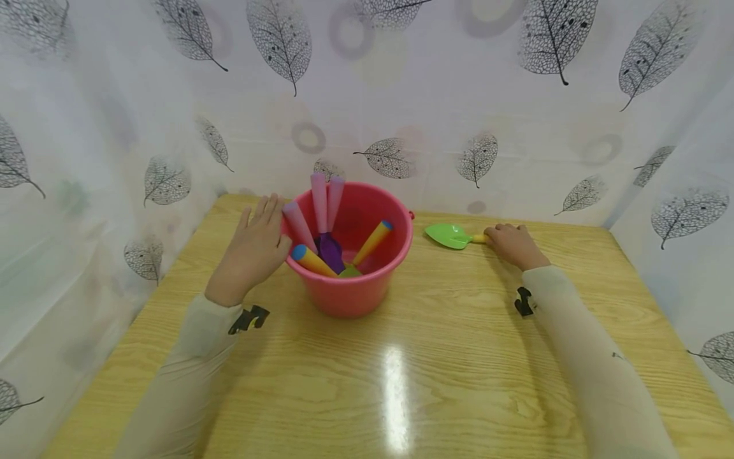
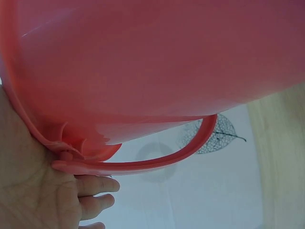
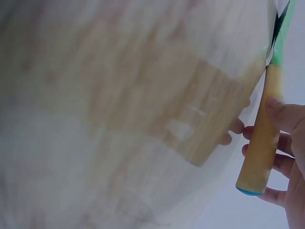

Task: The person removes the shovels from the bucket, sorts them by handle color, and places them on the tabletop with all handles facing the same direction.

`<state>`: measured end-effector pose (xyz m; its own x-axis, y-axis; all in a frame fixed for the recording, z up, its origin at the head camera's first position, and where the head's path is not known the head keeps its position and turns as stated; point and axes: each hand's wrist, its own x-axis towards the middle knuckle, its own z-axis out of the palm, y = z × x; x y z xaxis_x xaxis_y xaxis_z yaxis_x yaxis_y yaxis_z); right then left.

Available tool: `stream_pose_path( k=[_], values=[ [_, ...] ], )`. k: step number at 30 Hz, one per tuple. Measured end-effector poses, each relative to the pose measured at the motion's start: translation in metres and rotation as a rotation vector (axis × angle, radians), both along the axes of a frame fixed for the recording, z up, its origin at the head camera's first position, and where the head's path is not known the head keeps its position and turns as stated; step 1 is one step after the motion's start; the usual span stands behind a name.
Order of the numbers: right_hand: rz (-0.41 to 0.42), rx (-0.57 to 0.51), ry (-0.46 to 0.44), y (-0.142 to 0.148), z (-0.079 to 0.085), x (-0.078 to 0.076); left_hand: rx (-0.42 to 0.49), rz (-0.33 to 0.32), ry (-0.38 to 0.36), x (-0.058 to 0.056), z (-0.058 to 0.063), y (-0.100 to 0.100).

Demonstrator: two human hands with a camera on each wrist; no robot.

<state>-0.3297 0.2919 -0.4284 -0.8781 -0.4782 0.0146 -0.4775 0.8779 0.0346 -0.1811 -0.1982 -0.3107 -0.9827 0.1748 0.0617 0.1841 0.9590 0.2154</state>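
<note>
A pink bucket (image 1: 347,298) stands on the table with several toy garden tools in it. Against its left rim rests my left hand (image 1: 252,245), fingers straight. In the left wrist view the palm (image 2: 33,191) lies beside the rim and the handle hinge. To the right of the bucket, my right hand (image 1: 516,245) holds a green toy trowel (image 1: 450,236) by its yellow handle, near the tabletop. The right wrist view shows thumb and fingers round that handle (image 3: 261,143), whose end is blue; most of the green blade is out of that view.
Pink handles (image 1: 319,204) and yellow-orange handles with blue ends (image 1: 374,242) stick up inside the bucket, beside a purple blade (image 1: 329,252). The bucket's curved handle (image 2: 157,164) hangs down at the back. A leaf-patterned sheet (image 1: 390,83) borders the wooden table (image 1: 459,382).
</note>
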Motion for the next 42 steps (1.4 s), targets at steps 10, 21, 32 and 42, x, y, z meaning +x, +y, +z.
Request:
stream_pose_path(
  k=[10, 21, 32, 42],
  values=[
    [0.001, -0.024, -0.003, -0.001, 0.001, 0.002, -0.006, -0.003, 0.006, 0.002, 0.002, 0.001],
    [0.005, -0.046, 0.075, -0.001, 0.003, 0.004, -0.013, -0.004, -0.006, 0.003, 0.003, 0.001],
    [0.045, -0.035, 0.180, -0.004, 0.009, 0.006, 0.003, -0.006, -0.002, 0.003, 0.002, 0.002],
    [0.151, -0.118, 0.353, -0.035, 0.045, 0.012, 0.000, -0.014, -0.005, 0.003, 0.004, 0.001]
  ],
)
